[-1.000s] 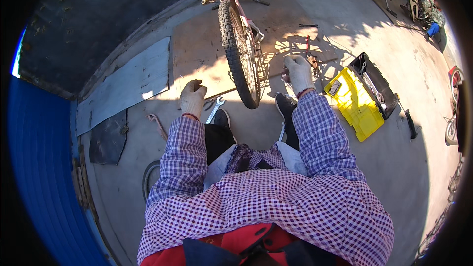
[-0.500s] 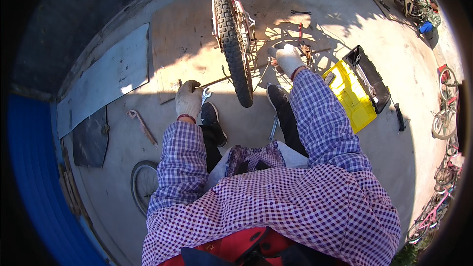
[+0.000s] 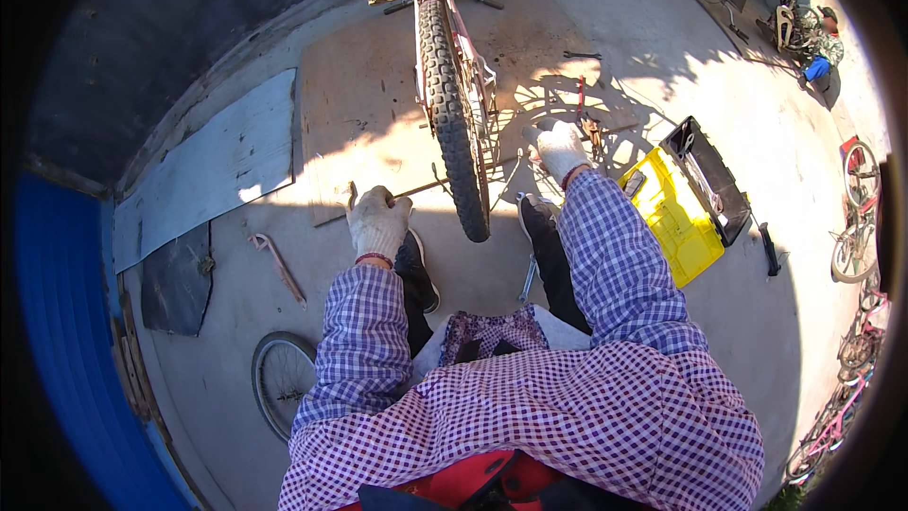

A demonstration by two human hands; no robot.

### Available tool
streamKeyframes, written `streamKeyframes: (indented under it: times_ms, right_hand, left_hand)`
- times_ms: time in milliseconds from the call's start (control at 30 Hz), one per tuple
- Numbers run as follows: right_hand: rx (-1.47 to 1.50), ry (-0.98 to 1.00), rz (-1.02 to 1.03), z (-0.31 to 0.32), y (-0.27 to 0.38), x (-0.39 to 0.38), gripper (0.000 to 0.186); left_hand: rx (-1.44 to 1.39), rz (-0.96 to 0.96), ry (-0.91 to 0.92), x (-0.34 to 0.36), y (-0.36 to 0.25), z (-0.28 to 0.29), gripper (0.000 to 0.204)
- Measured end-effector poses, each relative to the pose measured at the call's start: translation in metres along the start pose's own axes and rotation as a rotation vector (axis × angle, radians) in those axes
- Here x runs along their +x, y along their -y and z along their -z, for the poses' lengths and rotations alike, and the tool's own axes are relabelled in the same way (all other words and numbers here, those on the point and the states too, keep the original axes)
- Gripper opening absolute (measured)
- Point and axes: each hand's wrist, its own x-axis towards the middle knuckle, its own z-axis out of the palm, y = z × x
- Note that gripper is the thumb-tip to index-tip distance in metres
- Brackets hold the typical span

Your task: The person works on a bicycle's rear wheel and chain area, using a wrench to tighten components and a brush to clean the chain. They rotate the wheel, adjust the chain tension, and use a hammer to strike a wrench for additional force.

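Observation:
A bicycle's knobby tire (image 3: 445,104) hangs upright in front of me, between my hands. My left hand (image 3: 378,222), in a whitish work glove, is left of the tire's lower end with its fingers curled. A thin brownish bit (image 3: 352,195) sticks out by its fingers; what it is I cannot make out. My right hand (image 3: 560,147), also gloved, is right of the wheel near the bicycle's rear parts, fingers bent inward. Whatever lies in its grip is hidden. Between my feet, a silver wrench (image 3: 528,278) lies by my right shoe (image 3: 538,220).
An open yellow and black toolbox (image 3: 683,227) lies to the right, a black tool (image 3: 769,251) beyond it. Red-handled pliers (image 3: 588,123) lie ahead. A loose wheel (image 3: 282,383) and a curved pinkish part (image 3: 277,268) lie left. A person (image 3: 823,52) sits far right near bicycles.
My left hand has shifted slightly right and nearer me, and the wrench head seen beside it no longer shows. My right hand stays by the wheel. The whole view has tilted a little.

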Motion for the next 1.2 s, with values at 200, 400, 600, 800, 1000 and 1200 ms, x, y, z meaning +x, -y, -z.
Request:
streamKeyframes:
  times_ms: [200, 400, 600, 800, 1000, 1200]
  right_hand:
    - [-0.060, -0.127, 0.010, 0.003, 0.007, -0.012, 0.045]
    - [-0.111, -0.235, 0.071, 0.000, 0.006, -0.020, 0.040]
    - [0.049, -0.267, 0.178, 0.000, -0.002, -0.022, 0.036]
    - [0.252, -0.208, 0.148, -0.009, -0.014, -0.013, 0.034]
    - [0.337, -0.136, 0.117, -0.007, -0.020, -0.013, 0.029]
    - [0.332, -0.111, 0.158, -0.006, -0.020, -0.024, 0.018]
  left_hand:
    - [-0.197, -0.093, 0.045, -0.001, 0.011, -0.015, 0.039]
    - [-0.089, -0.159, -0.023, 0.001, 0.022, -0.020, 0.040]
    - [-0.302, 0.037, -0.102, -0.003, 0.011, -0.013, 0.047]
    - [-0.488, 0.012, -0.167, -0.001, 0.018, -0.011, 0.039]
    - [-0.384, 0.046, -0.108, -0.005, 0.019, -0.007, 0.035]
    - [-0.438, 0.075, -0.088, -0.009, 0.021, -0.006, 0.033]
